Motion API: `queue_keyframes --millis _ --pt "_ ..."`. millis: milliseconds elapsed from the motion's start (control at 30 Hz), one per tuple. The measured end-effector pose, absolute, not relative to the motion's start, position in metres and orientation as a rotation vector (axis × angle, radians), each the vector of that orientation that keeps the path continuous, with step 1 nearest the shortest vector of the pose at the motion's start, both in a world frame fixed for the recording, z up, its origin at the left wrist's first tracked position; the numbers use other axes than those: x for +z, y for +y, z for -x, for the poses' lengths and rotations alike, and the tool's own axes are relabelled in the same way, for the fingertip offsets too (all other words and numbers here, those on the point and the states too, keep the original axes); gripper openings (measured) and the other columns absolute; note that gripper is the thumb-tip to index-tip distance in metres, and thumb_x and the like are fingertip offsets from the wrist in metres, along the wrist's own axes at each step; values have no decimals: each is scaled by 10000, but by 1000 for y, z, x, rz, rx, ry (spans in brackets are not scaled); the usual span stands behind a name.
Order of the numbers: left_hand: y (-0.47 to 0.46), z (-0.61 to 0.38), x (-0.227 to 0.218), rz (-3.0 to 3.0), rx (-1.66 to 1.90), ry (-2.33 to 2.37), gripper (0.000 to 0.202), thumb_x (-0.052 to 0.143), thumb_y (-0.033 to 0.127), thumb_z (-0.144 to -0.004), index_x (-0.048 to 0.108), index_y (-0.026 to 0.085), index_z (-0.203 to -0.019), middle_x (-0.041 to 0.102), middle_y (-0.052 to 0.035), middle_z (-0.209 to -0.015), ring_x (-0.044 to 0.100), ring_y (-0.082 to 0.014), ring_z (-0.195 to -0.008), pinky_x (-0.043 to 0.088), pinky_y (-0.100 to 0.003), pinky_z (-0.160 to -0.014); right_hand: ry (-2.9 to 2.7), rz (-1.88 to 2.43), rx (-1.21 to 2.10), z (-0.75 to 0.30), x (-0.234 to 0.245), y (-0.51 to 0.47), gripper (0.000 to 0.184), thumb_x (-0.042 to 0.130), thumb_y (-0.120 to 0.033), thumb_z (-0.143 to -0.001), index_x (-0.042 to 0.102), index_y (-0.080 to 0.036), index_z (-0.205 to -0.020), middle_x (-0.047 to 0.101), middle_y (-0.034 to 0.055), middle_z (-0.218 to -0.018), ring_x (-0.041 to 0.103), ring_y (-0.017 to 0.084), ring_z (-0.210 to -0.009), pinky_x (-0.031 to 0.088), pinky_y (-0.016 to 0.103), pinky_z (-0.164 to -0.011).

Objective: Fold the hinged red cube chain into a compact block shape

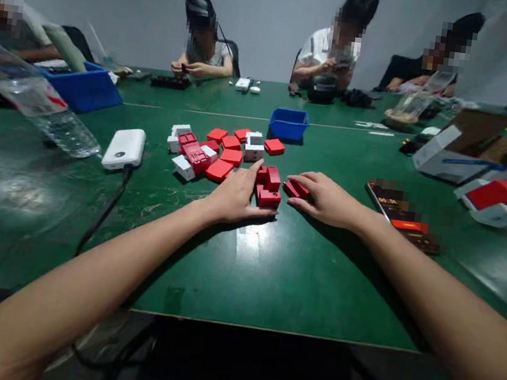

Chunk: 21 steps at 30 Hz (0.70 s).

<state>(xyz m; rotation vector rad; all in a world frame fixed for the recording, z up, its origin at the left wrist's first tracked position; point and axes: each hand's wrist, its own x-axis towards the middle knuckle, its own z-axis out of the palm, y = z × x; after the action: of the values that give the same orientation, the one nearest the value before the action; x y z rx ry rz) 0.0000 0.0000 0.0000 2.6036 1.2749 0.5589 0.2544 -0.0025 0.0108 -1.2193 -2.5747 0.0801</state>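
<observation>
My left hand rests on the green table with its fingers stretched apart, alongside a small cluster of red plastic blocks. Its thumb lies in front of the cluster and its forefinger reaches behind; whether the fingers touch it I cannot tell. Opposite, my right hand has thumb and fingers closed around a darker red block, partly hidden by the fingers. Behind my left hand is a loose pile of flat red pieces and white blocks, with a longer red slotted part leaning over some of them.
Beyond the pile stands a small blue bin. A white power bank with a black cable and a tilted plastic bottle are on the left. To the right lies a phone, near white-and-red parts. Several people sit across the table.
</observation>
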Motion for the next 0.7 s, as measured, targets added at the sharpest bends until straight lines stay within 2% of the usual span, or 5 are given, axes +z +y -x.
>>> queue_keyframes --millis 167,333,467,600,700 --pt "0 2 1 -2629 532 1241 1110 642 705 -754 198 38 -1523 460 -295 -1458 482 -424 -1322 400 -560 -1070 -2396 1120 190 -240 4 -4 450 588 -268 -893 568 -123 -1318 644 196 -1234 633 309 -1088 515 461 -951" --pt "0 4 2 -2637 526 1233 1089 631 695 -764 187 61 -1530 470 -282 -1448 497 -412 -1306 397 -546 -1067 -1856 1243 632 -221 -2 -4 360 695 -265 -803 610 -201 -1147 712 105 -1106 673 250 -993 535 427 -893" --pt "-1 4 3 -2633 536 1227 1092 639 695 -756 181 80 -1534 493 -272 -1427 513 -402 -1284 398 -543 -1063 -1118 1240 1180 -217 7 1 92 640 -268 -869 622 -200 -927 718 39 -855 671 158 -750 546 274 -657" --pt "-2 4 4 -2642 528 1228 1093 645 682 -762 184 55 -1529 501 -279 -1413 524 -402 -1263 404 -539 -1060 -758 1195 1493 -220 21 -1 300 476 -387 -1001 640 -177 -863 719 56 -751 641 122 -590 494 211 -499" --pt "-2 5 4 -2638 532 1232 1094 650 678 -761 187 51 -1528 502 -281 -1410 523 -405 -1263 409 -538 -1055 -845 1142 1551 -219 22 -5 241 610 -394 -947 669 -164 -904 738 65 -783 663 122 -610 545 224 -563"
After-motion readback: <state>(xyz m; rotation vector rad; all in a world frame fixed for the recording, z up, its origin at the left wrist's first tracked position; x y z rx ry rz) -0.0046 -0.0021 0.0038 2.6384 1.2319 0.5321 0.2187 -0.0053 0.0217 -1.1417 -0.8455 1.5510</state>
